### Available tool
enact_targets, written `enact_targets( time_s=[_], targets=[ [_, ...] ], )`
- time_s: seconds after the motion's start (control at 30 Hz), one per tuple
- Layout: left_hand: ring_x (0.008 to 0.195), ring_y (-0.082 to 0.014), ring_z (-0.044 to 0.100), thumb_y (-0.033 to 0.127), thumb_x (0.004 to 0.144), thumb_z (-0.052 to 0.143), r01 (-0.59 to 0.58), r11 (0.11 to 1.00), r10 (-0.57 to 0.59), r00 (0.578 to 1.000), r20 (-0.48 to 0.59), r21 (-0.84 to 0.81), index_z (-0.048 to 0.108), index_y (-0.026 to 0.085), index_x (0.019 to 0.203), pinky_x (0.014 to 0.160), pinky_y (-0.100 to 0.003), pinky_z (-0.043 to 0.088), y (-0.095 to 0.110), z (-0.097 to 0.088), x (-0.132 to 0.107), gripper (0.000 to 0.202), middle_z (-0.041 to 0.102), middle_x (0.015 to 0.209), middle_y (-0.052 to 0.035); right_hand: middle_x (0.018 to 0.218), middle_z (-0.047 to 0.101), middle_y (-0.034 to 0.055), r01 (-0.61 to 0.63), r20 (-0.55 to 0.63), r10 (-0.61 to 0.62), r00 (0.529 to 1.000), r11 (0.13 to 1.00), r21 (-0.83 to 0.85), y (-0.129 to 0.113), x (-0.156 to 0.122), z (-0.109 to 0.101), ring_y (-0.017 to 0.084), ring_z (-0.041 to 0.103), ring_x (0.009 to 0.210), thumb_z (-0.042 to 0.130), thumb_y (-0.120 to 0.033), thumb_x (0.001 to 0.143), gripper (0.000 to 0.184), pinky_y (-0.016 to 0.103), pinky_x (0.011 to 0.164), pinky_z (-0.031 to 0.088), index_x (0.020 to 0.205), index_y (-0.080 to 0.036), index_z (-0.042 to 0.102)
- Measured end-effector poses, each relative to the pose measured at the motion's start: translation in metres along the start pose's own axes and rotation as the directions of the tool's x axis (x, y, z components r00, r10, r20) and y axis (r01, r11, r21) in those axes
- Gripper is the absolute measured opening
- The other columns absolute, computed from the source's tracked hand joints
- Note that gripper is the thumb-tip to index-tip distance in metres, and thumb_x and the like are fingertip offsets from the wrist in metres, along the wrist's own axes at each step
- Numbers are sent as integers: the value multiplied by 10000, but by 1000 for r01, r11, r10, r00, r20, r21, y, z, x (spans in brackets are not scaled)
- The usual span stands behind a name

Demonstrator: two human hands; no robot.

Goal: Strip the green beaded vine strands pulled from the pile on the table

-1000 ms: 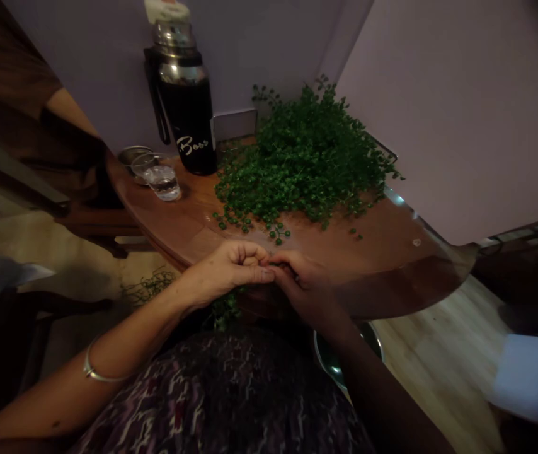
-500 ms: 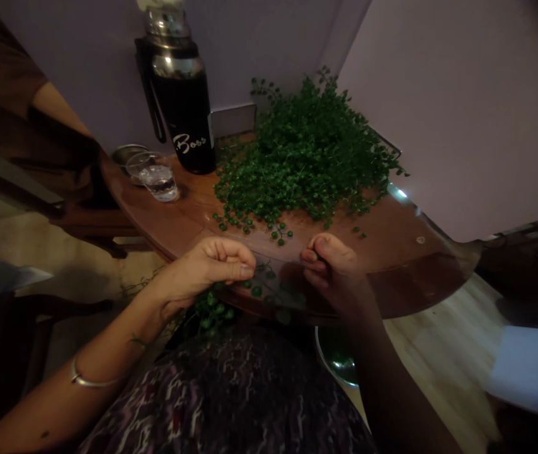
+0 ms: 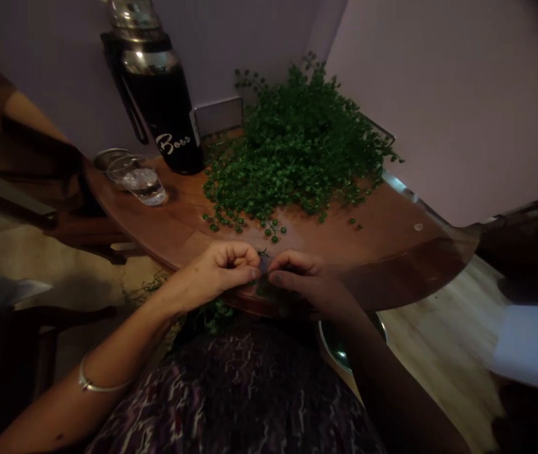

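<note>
My left hand (image 3: 224,271) and my right hand (image 3: 304,277) meet at the near edge of the round wooden table (image 3: 392,252). Both are closed in a pinch on a thin green sprig with small round leaves (image 3: 263,271), whose tail hangs below the left hand over my lap (image 3: 212,312). A large heap of the same green stalks (image 3: 297,151) lies on the table behind my hands. A few loose bits (image 3: 273,230) lie just in front of the fingers.
A black and steel flask (image 3: 160,107) stands at the back left. A glass of water (image 3: 143,183) and small steel bowls (image 3: 108,157) sit beside it. A steel bowl (image 3: 339,343) shows below the table's edge by my right arm. Walls close in behind.
Half a second ago my hands were apart, the right one lifted over the table. They have come together again on the sprig at the table's edge.
</note>
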State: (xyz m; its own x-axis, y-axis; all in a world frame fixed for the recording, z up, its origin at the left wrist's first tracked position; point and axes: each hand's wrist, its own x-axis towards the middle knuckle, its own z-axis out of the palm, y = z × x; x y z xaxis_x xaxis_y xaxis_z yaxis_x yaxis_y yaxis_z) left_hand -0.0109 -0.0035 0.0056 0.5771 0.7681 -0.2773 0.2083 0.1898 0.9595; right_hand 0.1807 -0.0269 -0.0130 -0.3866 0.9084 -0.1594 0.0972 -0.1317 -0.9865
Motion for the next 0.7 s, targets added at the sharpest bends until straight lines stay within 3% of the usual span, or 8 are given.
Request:
enact_targets(
  time_s=[0.2, 0.3, 0.43, 0.57, 0.63, 0.7],
  targets=[
    [493, -57, 359, 273, 771, 528, 33, 999, -32, 996, 85, -8, 547, 131, 760, 468, -178, 269, -2, 6, 3, 144, 434, 562, 46, 610, 481, -40, 98, -76, -106, 991, 990, -105, 3, 1, 2, 67, 404, 543, 570, -308, 779, 148, 193, 510, 319, 739, -166, 573],
    [513, -67, 397, 255, 764, 512, -3, 1000, 3, 1000, 24, -11, 568, 112, 715, 493, -188, 304, -2, 10, 4, 161, 462, 575, 28, 586, 460, -44, 114, -181, -131, 975, 989, -99, 3, 2, 5, 69, 397, 535, 565, -291, 775, 149, 194, 501, 309, 694, -166, 553],
    [505, -72, 399, 254, 747, 527, -53, 999, 53, 995, -87, -6, 583, 106, 718, 492, -196, 310, 0, 15, 5, 161, 460, 558, 28, 521, 418, -59, 91, -321, -49, 946, 989, 118, 4, 4, 15, 66, 362, 478, 581, -313, 750, 176, 192, 449, 280, 666, -170, 520],
    [525, -76, 405, 253, 741, 532, -104, 994, 107, 979, -172, 29, 589, 111, 701, 497, -199, 307, 1, 18, 4, 159, 471, 572, 21, 526, 446, -56, 106, -370, 15, 929, 946, 305, 4, 7, 26, 60, 381, 463, 606, -302, 720, 165, 184, 434, 287, 671, -168, 523],
    [529, -74, 399, 244, 736, 536, -118, 992, 126, 973, -193, 49, 590, 112, 681, 499, -197, 300, 2, 18, 1, 153, 469, 571, 22, 539, 461, -50, 114, -396, 35, 917, 931, 346, 4, 9, 23, 53, 385, 454, 614, -283, 705, 152, 174, 417, 286, 668, -164, 527],
    [528, -70, 397, 234, 724, 549, -118, 993, 121, 976, -180, 28, 590, 113, 668, 500, -193, 298, 2, 18, -4, 140, 466, 561, 26, 537, 448, -54, 166, -480, 56, 875, 898, 407, 4, 12, 13, 35, 341, 419, 634, -260, 672, 158, 152, 370, 240, 655, -164, 509]
  ],
)
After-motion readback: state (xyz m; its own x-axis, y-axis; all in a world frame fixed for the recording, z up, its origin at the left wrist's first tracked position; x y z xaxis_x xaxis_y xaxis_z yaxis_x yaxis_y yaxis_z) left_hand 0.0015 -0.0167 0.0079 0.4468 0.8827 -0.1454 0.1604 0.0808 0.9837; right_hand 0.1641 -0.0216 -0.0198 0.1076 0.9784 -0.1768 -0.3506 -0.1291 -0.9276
